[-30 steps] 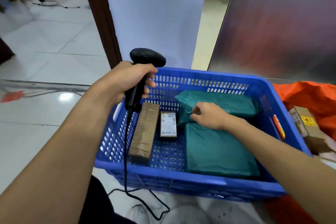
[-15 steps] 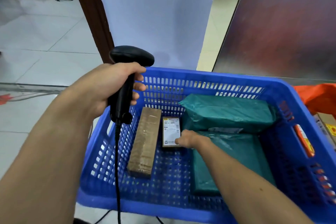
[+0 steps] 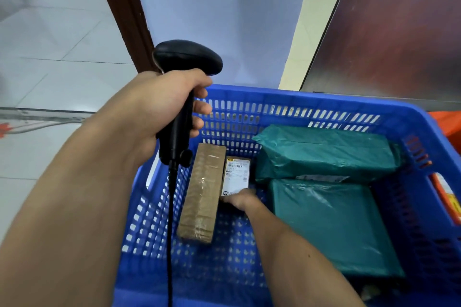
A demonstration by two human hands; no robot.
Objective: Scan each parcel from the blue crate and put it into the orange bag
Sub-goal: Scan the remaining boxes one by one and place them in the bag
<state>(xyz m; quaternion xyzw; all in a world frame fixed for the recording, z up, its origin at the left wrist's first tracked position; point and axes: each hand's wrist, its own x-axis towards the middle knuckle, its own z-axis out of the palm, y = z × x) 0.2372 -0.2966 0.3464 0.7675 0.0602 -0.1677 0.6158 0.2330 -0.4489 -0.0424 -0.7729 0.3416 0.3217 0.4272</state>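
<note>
The blue crate (image 3: 287,104) holds a long brown taped parcel (image 3: 203,192), a small parcel with a white label (image 3: 237,173), and two green wrapped parcels, one at the back (image 3: 324,152) and one in front (image 3: 334,227). My left hand (image 3: 159,107) grips a black corded barcode scanner (image 3: 185,60) above the crate's left wall. My right hand (image 3: 238,198) is down inside the crate with its fingers on the near end of the small labelled parcel. A sliver of the orange bag (image 3: 447,123) shows at the right edge.
A dark wooden door frame (image 3: 124,15) and a pale wall panel stand behind the crate. A metal sheet (image 3: 399,27) rises at the back right. White floor tiles (image 3: 50,40) spread to the left, with cables in the far corner.
My right hand moved from the back green parcel leftward and down to the small labelled parcel. The view shifted closer over the crate, pushing the orange bag nearly out of frame.
</note>
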